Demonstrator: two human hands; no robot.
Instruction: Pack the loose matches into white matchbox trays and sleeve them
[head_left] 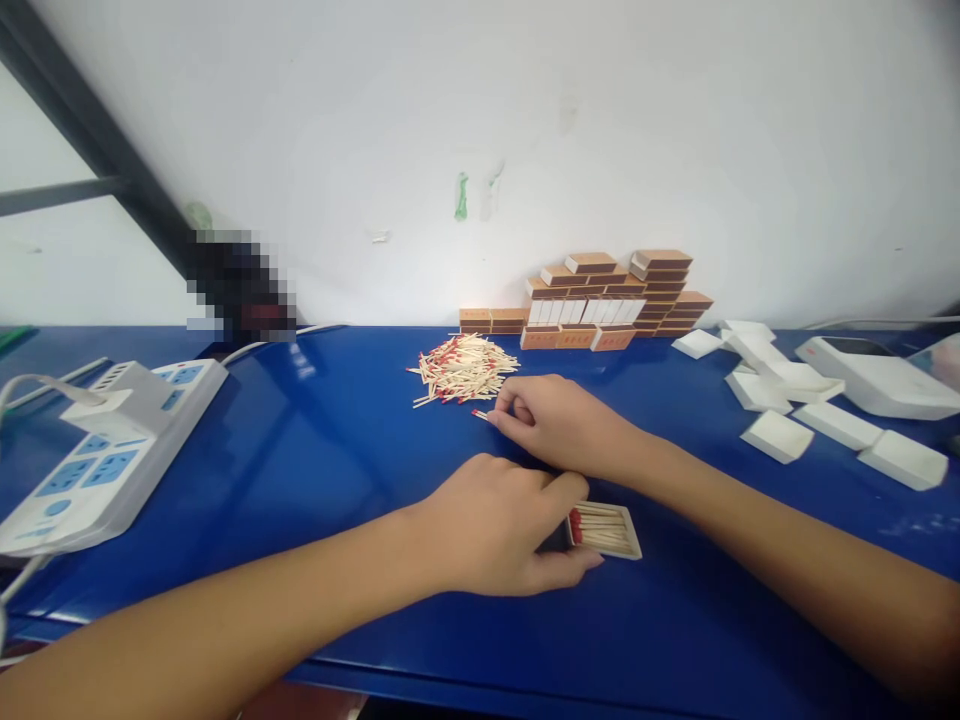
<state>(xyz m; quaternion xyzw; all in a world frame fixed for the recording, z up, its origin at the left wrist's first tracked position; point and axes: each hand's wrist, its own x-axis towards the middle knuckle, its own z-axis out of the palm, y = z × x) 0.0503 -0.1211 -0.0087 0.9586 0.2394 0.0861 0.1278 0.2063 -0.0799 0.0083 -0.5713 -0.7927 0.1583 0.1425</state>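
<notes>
My left hand (502, 525) grips a small white matchbox tray (630, 535) near the front of the blue table, thumb on the near side and fingers over the far side. Inside the tray lie several matches (600, 530), their red heads toward my palm. Farther back, my right hand (559, 415) pinches what looks like a match or two (479, 414) between thumb and fingertips, with red heads pointing left. Just beyond those fingertips is a loose heap of red-headed matches (469, 368). Part of the tray is hidden under my left hand.
Stacked matchboxes (589, 337) stand against the white wall at the back. White empty trays (778, 436) are scattered at right, beside a white device (885, 375). A power strip (127, 470) with a plugged-in adapter and cables occupies the left of the blue table (337, 440).
</notes>
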